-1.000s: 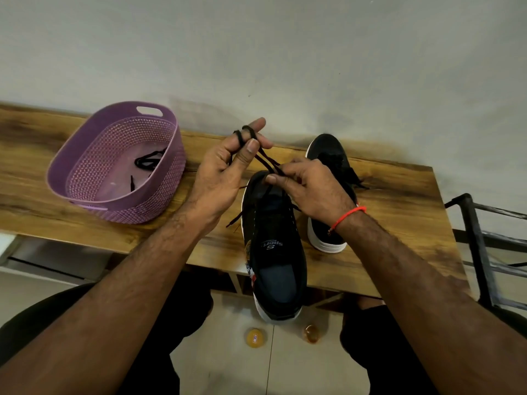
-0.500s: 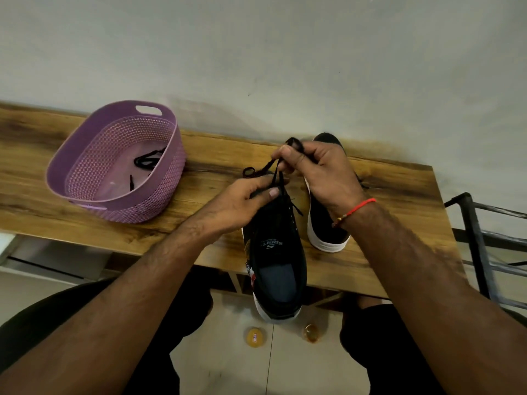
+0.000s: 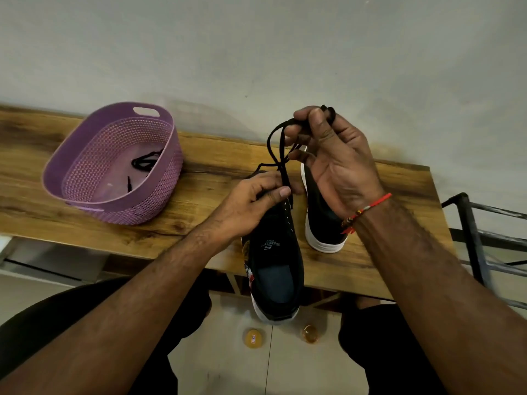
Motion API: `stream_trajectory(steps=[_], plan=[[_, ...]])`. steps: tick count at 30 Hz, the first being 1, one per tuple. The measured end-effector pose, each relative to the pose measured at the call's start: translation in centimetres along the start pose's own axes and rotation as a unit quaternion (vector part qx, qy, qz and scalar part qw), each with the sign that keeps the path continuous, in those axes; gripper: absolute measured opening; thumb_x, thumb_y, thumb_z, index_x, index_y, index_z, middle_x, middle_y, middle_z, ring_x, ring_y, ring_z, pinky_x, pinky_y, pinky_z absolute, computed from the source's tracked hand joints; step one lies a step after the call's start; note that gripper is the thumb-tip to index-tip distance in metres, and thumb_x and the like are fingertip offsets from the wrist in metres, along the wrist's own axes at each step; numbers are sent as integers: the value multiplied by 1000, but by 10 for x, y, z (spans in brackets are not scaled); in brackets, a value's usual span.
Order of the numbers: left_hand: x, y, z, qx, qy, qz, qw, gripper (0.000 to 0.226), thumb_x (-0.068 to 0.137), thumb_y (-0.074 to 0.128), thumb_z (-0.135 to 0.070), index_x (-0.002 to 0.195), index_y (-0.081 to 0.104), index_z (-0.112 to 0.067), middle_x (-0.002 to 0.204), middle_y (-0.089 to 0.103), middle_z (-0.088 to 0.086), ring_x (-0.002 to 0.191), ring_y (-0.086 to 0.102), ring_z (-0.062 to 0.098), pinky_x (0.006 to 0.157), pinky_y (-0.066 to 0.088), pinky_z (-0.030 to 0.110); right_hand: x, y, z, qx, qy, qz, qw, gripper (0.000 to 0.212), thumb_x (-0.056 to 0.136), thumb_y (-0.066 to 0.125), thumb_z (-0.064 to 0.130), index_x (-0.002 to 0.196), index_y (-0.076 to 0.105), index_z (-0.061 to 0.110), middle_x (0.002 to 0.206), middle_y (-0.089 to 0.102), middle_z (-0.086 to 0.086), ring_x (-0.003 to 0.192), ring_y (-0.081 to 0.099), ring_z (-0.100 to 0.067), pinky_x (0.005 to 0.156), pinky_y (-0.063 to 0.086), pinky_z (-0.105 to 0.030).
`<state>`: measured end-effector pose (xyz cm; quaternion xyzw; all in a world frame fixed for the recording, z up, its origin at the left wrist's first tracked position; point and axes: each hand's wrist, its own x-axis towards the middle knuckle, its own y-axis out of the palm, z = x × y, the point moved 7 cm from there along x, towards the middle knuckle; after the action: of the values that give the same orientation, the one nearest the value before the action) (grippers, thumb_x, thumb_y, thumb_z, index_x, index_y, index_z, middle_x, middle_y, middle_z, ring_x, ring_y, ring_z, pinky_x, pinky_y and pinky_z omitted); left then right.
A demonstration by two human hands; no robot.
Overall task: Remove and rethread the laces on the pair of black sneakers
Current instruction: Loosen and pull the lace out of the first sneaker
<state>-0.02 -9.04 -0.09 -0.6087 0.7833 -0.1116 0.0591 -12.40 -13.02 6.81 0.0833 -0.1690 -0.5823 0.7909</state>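
Two hands working a black lace on a sneaker at a wooden table.
Nearest, the left hand (image 3: 251,206) grips the near sneaker (image 3: 278,269); the right hand (image 3: 336,161) pinches its lace (image 3: 275,138) overhead, beside the second sneaker (image 3: 322,223); farther left, a purple basket (image 3: 159,192) holds another lace (image 3: 144,161).

Wooden table (image 3: 199,178) (bearing basket (image 3: 159,192), two sneakers (image 3: 325,223)).
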Motion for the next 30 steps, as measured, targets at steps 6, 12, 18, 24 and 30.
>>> stream_trajectory(steps=[6, 12, 18, 24, 30], plan=[[-1, -19, 7, -47, -91, -63, 993, 23, 105, 51, -26, 98, 71, -21, 113, 73, -4, 95, 68, -4, 70, 50, 7, 4, -12, -1, -16, 24, -38, 999, 20, 103, 52, 23, 106, 69, 12, 99, 73, -8, 86, 61, -24, 73, 47, -32], [-1, -52, 15, 170, -108, -145, 969, 23, 105, 51, -28, 94, 71, -32, 95, 71, -17, 85, 64, -2, 76, 52, 24, 10, -47, -18, -492, 100, -62, 862, 31, 99, 55, 45, 91, 71, 20, 80, 76, 3, 63, 64, -10, 65, 52, -31], [-13, -55, -16, 533, -81, -132, 832, 28, 105, 45, -43, 116, 69, -33, 105, 71, -3, 96, 66, 26, 73, 48, 37, 6, -23, -11, -531, -15, 1, 847, 14, 96, 63, 31, 99, 73, 22, 89, 71, 12, 86, 65, -4, 75, 47, -8], [1, -40, -23, 339, 7, -50, 940, 20, 100, 59, -24, 113, 74, -25, 101, 74, -4, 93, 66, 11, 82, 55, 32, -7, 8, -27, -482, 21, 158, 862, 45, 97, 56, 9, 140, 56, 23, 135, 61, 11, 127, 51, 0, 107, 39, -16], [2, -39, -13, 11, -143, -5, 990, 15, 100, 59, -12, 98, 74, -14, 73, 71, -4, 72, 68, 13, 72, 60, 33, -2, -2, -28, -497, -5, 142, 856, 19, 97, 62, 22, 111, 75, 17, 103, 73, 7, 97, 65, -4, 89, 52, -23]])
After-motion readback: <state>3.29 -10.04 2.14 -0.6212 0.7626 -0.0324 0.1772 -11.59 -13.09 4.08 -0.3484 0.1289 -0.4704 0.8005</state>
